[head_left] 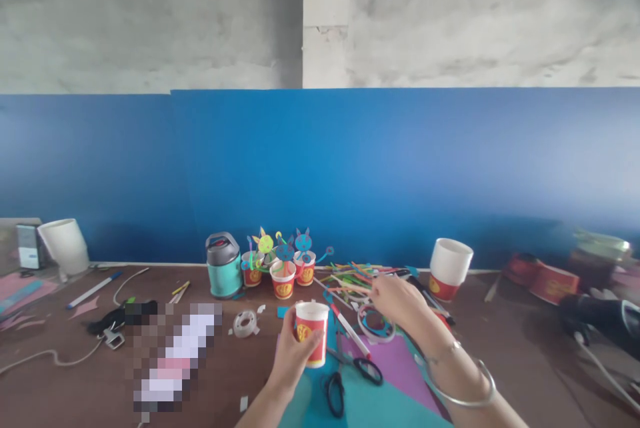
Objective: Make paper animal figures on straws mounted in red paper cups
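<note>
My left hand (291,356) is wrapped round a red and white paper cup (311,335), held upright above the coloured paper. My right hand (397,298) is closed at the near edge of a heap of thin coloured strips (350,276). An orange strip lies against its fingertips; whether they grip it is hidden. Below that hand sits a roll of tape (376,323) with blue paper pieces in its ring. Between my hands lie a red-capped white marker (351,331) and black-handled scissors (367,371). Behind the held cup stand several small cups (283,279) with paper cat figures on them.
A teal lidded container (225,271) stands left of the cat cups. Stacked paper cups (450,268) stand at the right. Purple paper (400,368) and teal sheets (370,408) cover the near middle. A smaller tape roll (245,324) and a blue-capped marker (94,291) lie leftward.
</note>
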{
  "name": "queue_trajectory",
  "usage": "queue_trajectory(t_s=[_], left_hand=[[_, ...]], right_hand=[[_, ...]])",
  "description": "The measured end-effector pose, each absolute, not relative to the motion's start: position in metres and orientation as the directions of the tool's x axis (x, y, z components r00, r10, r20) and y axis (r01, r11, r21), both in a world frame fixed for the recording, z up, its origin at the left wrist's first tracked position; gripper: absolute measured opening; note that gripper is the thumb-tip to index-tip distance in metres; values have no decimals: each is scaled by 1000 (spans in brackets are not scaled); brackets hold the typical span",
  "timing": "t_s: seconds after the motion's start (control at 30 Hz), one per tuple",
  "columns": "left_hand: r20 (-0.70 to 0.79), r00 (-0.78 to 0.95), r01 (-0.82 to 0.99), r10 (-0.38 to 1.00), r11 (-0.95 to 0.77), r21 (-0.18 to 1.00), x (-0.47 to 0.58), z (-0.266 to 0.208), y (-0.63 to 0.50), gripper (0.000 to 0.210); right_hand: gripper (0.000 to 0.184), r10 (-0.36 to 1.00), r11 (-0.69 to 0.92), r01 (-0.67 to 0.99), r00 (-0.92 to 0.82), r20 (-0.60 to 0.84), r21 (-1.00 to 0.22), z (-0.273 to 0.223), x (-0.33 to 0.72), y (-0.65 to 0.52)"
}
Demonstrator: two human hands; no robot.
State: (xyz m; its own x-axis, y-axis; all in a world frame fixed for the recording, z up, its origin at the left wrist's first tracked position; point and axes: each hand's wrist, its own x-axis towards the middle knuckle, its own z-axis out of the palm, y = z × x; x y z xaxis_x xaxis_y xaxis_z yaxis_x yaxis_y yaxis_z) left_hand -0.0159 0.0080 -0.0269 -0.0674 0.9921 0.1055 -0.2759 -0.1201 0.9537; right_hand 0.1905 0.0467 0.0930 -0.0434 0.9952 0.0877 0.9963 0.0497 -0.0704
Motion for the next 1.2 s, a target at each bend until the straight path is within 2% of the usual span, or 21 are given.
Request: queue_trajectory(t_s=[0.03, 0.07, 0.1, 0.13, 0.17, 0.2, 0.27, 0.33, 0.43, 0.63, 0.9, 1.2], left_hand=[[134, -58, -253, 989, -145, 957, -15, -26, 7, 67], [158, -52, -227, 986, -166, 960, -14, -25, 7, 62], [179, -47, -202, 983, -185, 962, -13, -24, 6, 58], [200, -43, -178, 979, -204, 963, -12, -23, 5, 55], [223, -38, -157, 974, -226, 961, -11, -23, 4, 54], [248, -31, -137, 968, -250, 959, -10, -23, 2, 55], [302, -13, -98, 953, -302, 948, -7, -24, 0, 58], [360, 8, -67, 933, -359, 931, -6, -25, -2, 60], [449, 3, -10, 894, -449, 893, -7, -28, -4, 59], [560, -79, 206, 825, -536, 819, -11, -37, -7, 61], [640, -75, 162, 765, -624, 765, -10, -43, -8, 66], [795, -181, 376, 579, -706, 600, -10, -37, -5, 74]], right_hand=[[29, 990, 74, 985, -54, 129, -156, 94, 189, 43], [37, 982, 103, 950, -50, 183, -294, 94, 185, 40], [40, 969, 135, 816, 9, 246, -563, 91, 181, 37], [41, 963, 167, 597, 70, 259, -784, 88, 177, 35], [42, 961, 188, 354, 126, 246, -916, 84, 172, 33], [42, 959, 202, 133, 172, 223, -970, 81, 168, 32], [44, 958, 216, -133, 220, 184, -967, 75, 161, 31], [44, 950, 239, -211, 253, 183, -948, 72, 156, 31], [45, 949, 247, -173, 243, 202, -953, 73, 150, 31], [50, 985, 170, -79, 49, 167, -982, 63, 132, 30], [44, 971, 230, -14, -64, 230, -973, 58, 125, 24], [41, 941, 326, 18, -100, 323, -945, 64, 122, 14]])
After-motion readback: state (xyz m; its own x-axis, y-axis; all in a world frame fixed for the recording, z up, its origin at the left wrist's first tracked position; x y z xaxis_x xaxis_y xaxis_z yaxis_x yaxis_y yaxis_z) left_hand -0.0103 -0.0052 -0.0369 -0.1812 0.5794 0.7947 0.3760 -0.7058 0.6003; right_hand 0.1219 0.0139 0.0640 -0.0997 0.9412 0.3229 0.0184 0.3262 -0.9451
